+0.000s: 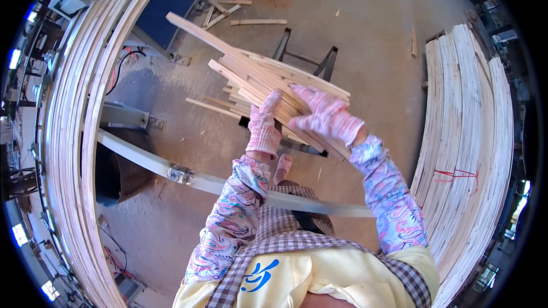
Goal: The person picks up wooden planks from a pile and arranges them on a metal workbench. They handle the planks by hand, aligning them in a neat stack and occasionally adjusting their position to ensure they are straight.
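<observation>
In front of me several pale wooden strips (242,66) lie together at a slant, running from the upper left down to the lower right. My left hand (266,124), in a pink-and-white knit glove, is closed around the near side of these strips; its thumb is hard to make out. My right hand (330,115), gloved alike, rests over their right part with thumb and fingers spread apart. Below them, more strips (228,106) stick out to the left on a dark metal stand (326,64). My palms hide part of the wood.
Long boards (94,80) stand in a row on the left, and a large timber stack (456,137) with red marks rises on the right. A pale metal bar (222,185) crosses before my waist. A dark bin (127,165) sits left; offcuts (258,22) lie on the floor.
</observation>
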Demonstrator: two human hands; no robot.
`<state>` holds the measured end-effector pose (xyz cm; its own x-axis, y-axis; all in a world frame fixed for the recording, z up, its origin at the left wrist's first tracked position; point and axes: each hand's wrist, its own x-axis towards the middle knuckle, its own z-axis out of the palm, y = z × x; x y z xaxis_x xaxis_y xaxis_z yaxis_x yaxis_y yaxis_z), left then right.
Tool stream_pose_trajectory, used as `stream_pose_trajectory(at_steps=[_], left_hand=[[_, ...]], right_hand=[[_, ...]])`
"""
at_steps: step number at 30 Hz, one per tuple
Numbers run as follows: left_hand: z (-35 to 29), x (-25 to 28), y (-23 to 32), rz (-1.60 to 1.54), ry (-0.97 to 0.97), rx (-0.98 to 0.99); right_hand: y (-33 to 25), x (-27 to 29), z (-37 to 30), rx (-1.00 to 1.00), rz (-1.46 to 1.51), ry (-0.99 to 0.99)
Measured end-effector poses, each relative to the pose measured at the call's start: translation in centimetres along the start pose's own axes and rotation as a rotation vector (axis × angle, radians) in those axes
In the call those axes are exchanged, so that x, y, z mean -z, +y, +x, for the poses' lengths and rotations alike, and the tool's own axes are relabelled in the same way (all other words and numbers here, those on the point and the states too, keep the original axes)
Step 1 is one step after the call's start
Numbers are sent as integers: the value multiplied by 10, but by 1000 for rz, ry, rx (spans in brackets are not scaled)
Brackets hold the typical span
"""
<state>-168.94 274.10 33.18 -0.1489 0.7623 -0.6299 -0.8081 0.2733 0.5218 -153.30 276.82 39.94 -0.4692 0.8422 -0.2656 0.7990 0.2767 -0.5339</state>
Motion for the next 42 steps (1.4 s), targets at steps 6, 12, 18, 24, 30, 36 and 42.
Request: stream_pose_trajectory(at_steps=[6,12,18,24,30,36,42], left_hand=[[4,24,10,160,-53,-34],[-2,51,32,83,-119,-98],[55,42,-7,178,88,27],[96,38,-12,48,31,142],[141,68,-12,28,160,223],[149,65,1,323,370,82],[209,104,2,620,270,44]], right_hand=[[47,-36,21,117,858,-174],[87,-71,65,143,374,-117],[96,-139,67,81,684,-106],[113,-112,95,77,684,-205],[130,-123,129,66,388,-282],[117,-88,116,-88,574,-338],[131,-87,130,-96,565,-413]])
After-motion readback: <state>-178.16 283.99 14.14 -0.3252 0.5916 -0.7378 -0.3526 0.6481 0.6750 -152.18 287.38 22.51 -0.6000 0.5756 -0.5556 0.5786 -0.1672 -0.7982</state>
